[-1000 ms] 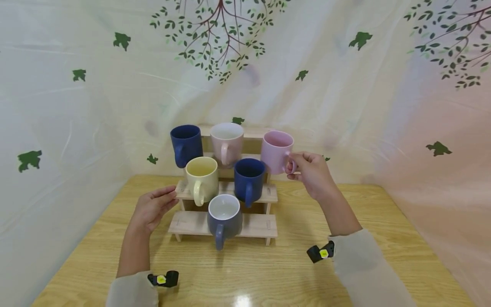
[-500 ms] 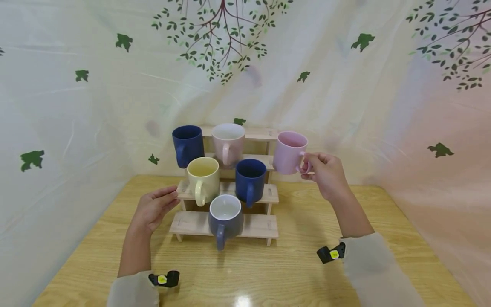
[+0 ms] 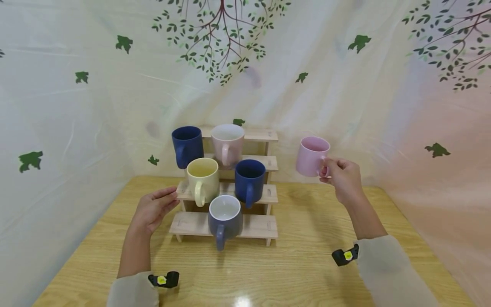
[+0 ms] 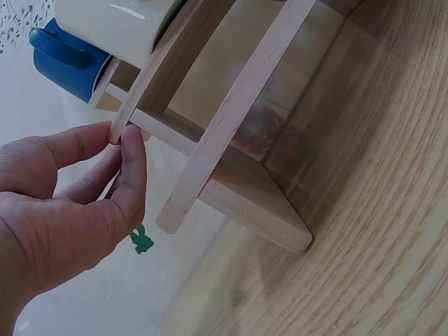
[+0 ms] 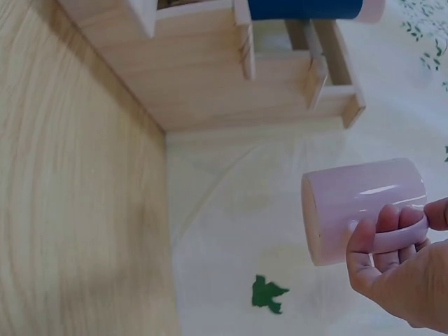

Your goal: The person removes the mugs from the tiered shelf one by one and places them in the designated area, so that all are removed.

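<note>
My right hand (image 3: pixel 347 179) grips a pink mug (image 3: pixel 312 157) by its handle, holding it upright in the air to the right of a stepped wooden rack (image 3: pixel 258 224). In the right wrist view the fingers curl through the mug's handle (image 5: pixel 399 238). At the rack's left side, my left hand (image 3: pixel 155 209) pinches the end of a shelf board between thumb and fingers, which the left wrist view shows close up at the board's end (image 4: pixel 120 133).
The rack carries a dark blue mug (image 3: pixel 188 147), a pale pink mug (image 3: pixel 228 145), a yellow mug (image 3: pixel 203 179), another dark blue mug (image 3: pixel 250 181) and a grey-blue mug (image 3: pixel 225 217). It stands on a wooden table (image 3: pixel 245 273) before a leaf-patterned curtain (image 3: pixel 326 85).
My right hand has carried the pink mug rightward, away from the rack's upper right end. The left hand stays at the shelf board.
</note>
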`<state>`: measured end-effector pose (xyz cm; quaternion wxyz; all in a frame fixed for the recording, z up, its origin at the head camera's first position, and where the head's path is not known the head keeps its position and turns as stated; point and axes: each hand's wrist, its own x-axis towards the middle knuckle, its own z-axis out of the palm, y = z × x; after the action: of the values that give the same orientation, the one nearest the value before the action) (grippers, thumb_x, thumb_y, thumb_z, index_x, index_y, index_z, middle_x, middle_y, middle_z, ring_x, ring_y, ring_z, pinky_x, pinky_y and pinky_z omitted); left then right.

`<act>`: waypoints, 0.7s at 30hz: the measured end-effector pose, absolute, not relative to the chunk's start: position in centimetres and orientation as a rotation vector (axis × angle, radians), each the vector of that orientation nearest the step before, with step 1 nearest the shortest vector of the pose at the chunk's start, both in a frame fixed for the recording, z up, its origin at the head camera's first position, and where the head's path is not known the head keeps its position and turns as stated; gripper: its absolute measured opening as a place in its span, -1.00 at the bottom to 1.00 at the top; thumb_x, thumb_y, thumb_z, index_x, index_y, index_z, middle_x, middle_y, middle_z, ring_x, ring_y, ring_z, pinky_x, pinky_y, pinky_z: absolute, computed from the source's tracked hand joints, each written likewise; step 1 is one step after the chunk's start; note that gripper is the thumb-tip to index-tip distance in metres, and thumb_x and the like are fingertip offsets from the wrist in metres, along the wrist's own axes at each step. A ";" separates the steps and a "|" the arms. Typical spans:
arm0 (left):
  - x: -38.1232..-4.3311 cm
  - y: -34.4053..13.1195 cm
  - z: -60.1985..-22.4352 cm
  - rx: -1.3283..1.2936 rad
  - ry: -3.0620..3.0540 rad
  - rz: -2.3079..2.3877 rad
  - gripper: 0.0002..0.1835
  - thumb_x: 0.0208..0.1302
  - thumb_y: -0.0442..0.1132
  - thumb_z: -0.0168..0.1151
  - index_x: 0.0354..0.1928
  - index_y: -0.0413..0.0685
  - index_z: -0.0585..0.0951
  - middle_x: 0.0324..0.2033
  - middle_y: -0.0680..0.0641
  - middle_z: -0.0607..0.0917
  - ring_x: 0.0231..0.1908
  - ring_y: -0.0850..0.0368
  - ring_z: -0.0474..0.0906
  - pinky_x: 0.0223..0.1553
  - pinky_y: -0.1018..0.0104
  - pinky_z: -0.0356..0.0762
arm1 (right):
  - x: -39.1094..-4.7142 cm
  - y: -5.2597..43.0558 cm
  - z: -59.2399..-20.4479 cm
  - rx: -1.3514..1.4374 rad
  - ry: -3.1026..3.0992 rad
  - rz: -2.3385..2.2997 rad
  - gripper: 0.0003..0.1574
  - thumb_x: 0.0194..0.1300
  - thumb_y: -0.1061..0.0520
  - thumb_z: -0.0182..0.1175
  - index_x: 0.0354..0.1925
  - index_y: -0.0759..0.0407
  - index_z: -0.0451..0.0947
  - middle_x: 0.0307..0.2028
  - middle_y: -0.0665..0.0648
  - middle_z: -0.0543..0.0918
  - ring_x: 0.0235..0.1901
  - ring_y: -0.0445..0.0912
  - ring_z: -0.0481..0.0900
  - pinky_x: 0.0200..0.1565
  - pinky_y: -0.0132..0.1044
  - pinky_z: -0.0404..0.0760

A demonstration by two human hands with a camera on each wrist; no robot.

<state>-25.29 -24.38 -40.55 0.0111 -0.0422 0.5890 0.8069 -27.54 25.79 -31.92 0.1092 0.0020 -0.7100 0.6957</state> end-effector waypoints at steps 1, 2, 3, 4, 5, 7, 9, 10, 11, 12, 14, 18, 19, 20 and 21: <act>-25.3 -24.4 -40.6 -0.128 1.837 2.518 -0.80 0.42 -0.47 0.24 -0.01 -0.17 0.73 -0.17 0.04 0.72 -0.18 0.21 0.73 0.04 0.37 0.72 | -27.6 26.1 -32.2 -0.015 -2.080 2.045 -0.54 0.51 0.02 0.23 -0.27 0.46 0.51 -0.43 0.08 0.59 -0.35 -0.10 0.61 -0.20 -0.28 0.82; -25.3 -24.4 -40.6 -0.125 1.836 2.518 -0.79 0.42 -0.47 0.24 -0.01 -0.18 0.73 -0.16 0.04 0.72 -0.18 0.22 0.72 0.04 0.37 0.71 | -27.7 26.4 -32.4 -0.038 -2.066 2.051 -0.56 0.51 0.03 0.23 -0.28 0.45 0.52 -0.44 0.08 0.60 -0.35 -0.10 0.61 -0.21 -0.28 0.82; -25.3 -24.4 -40.6 -0.122 1.835 2.520 -0.79 0.42 -0.47 0.23 0.00 -0.18 0.73 -0.16 0.04 0.72 -0.17 0.21 0.72 0.05 0.37 0.71 | -27.7 26.7 -32.7 -0.058 -2.057 2.050 -0.57 0.51 0.04 0.22 -0.29 0.43 0.53 -0.45 0.08 0.60 -0.36 -0.10 0.61 -0.22 -0.29 0.82; -25.3 -24.5 -40.7 -0.120 1.833 2.522 -0.79 0.42 -0.47 0.23 0.01 -0.19 0.73 -0.16 0.04 0.72 -0.17 0.21 0.72 0.05 0.36 0.71 | -27.8 27.1 -32.9 -0.077 -2.048 2.050 -0.58 0.51 0.05 0.22 -0.30 0.42 0.53 -0.45 0.07 0.60 -0.36 -0.11 0.61 -0.23 -0.30 0.81; -25.3 -24.5 -40.7 -0.119 1.833 2.523 -0.78 0.43 -0.48 0.23 0.02 -0.20 0.72 -0.16 0.04 0.72 -0.17 0.21 0.72 0.05 0.36 0.71 | -27.8 27.3 -33.1 -0.093 -2.040 2.047 -0.59 0.51 0.06 0.22 -0.32 0.42 0.53 -0.46 0.07 0.60 -0.37 -0.11 0.62 -0.24 -0.30 0.81; -25.3 -24.5 -40.7 -0.119 1.836 2.523 -0.77 0.43 -0.48 0.23 0.04 -0.23 0.71 -0.16 0.04 0.72 -0.17 0.21 0.73 0.05 0.36 0.71 | -27.9 27.9 -33.7 -0.130 -2.020 2.043 -0.60 0.51 0.08 0.22 -0.36 0.40 0.53 -0.47 0.07 0.60 -0.39 -0.12 0.62 -0.27 -0.32 0.81; -25.3 -24.5 -40.7 -0.121 1.843 2.524 -0.75 0.43 -0.47 0.23 0.08 -0.27 0.69 -0.16 0.04 0.72 -0.18 0.21 0.73 0.05 0.36 0.72 | -28.0 28.4 -34.2 -0.171 -2.003 2.037 -0.62 0.50 0.09 0.22 -0.38 0.38 0.54 -0.48 0.06 0.60 -0.40 -0.12 0.61 -0.30 -0.32 0.81; -25.3 -24.5 -40.8 -0.119 1.847 2.523 -0.74 0.43 -0.47 0.23 0.11 -0.29 0.67 -0.16 0.04 0.72 -0.18 0.21 0.73 0.04 0.36 0.72 | -28.1 28.7 -34.5 -0.193 -1.993 2.037 -0.62 0.50 0.10 0.23 -0.39 0.37 0.55 -0.49 0.05 0.60 -0.41 -0.13 0.61 -0.32 -0.32 0.81; -25.3 -24.5 -40.7 -0.121 1.852 2.522 -0.72 0.43 -0.47 0.24 0.13 -0.31 0.65 -0.16 0.04 0.72 -0.18 0.22 0.73 0.04 0.36 0.72 | -28.2 29.0 -34.8 -0.211 -1.987 2.033 -0.63 0.49 0.11 0.22 -0.41 0.36 0.56 -0.50 0.05 0.60 -0.43 -0.14 0.61 -0.33 -0.32 0.81; -25.3 -24.5 -40.7 -0.120 1.855 2.522 -0.69 0.43 -0.46 0.24 0.16 -0.34 0.63 -0.16 0.05 0.72 -0.18 0.22 0.74 0.04 0.36 0.72 | -28.2 29.3 -35.0 -0.233 -1.977 2.032 -0.63 0.49 0.12 0.22 -0.42 0.35 0.57 -0.51 0.05 0.61 -0.44 -0.15 0.61 -0.34 -0.32 0.81; -25.3 -24.5 -40.8 -0.112 1.858 2.522 -0.68 0.43 -0.46 0.23 0.19 -0.36 0.61 -0.15 0.05 0.72 -0.18 0.22 0.74 0.04 0.37 0.72 | -28.4 29.8 -35.5 -0.274 -1.955 2.031 -0.64 0.48 0.14 0.22 -0.44 0.34 0.59 -0.53 0.04 0.62 -0.46 -0.16 0.61 -0.38 -0.33 0.80; -25.4 -24.6 -40.8 -0.101 1.860 2.521 -0.67 0.43 -0.47 0.23 0.19 -0.36 0.60 -0.14 0.04 0.71 -0.18 0.22 0.73 0.03 0.36 0.72 | -28.7 30.8 -36.6 -0.338 -1.932 2.021 -0.64 0.47 0.16 0.23 -0.47 0.32 0.61 -0.56 0.04 0.62 -0.49 -0.17 0.62 -0.42 -0.34 0.79; -25.4 -24.6 -40.8 -0.098 1.857 2.522 -0.69 0.43 -0.47 0.23 0.17 -0.34 0.62 -0.14 0.04 0.71 -0.18 0.21 0.73 0.03 0.36 0.72 | -28.7 31.0 -36.9 -0.348 -1.932 2.014 -0.64 0.47 0.16 0.23 -0.47 0.32 0.61 -0.56 0.04 0.62 -0.49 -0.17 0.62 -0.43 -0.35 0.79; -25.4 -24.6 -40.8 -0.096 1.854 2.524 -0.68 0.42 -0.47 0.23 0.17 -0.35 0.62 -0.14 0.04 0.71 -0.18 0.21 0.73 0.03 0.36 0.73 | -28.8 31.3 -37.2 -0.358 -1.930 2.009 -0.64 0.47 0.16 0.23 -0.47 0.32 0.61 -0.55 0.04 0.62 -0.49 -0.18 0.62 -0.42 -0.35 0.79; -25.4 -24.6 -40.8 -0.095 1.852 2.526 -0.70 0.42 -0.47 0.24 0.15 -0.34 0.63 -0.14 0.04 0.71 -0.19 0.21 0.73 0.03 0.36 0.73 | -28.9 31.5 -37.5 -0.359 -1.928 2.001 -0.63 0.47 0.16 0.22 -0.48 0.33 0.60 -0.55 0.04 0.62 -0.49 -0.18 0.62 -0.42 -0.35 0.79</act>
<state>-25.40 -24.58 -40.76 0.0042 -0.0303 0.5910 0.8061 -28.89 31.47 -37.46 0.1689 -0.1263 -0.6782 0.7040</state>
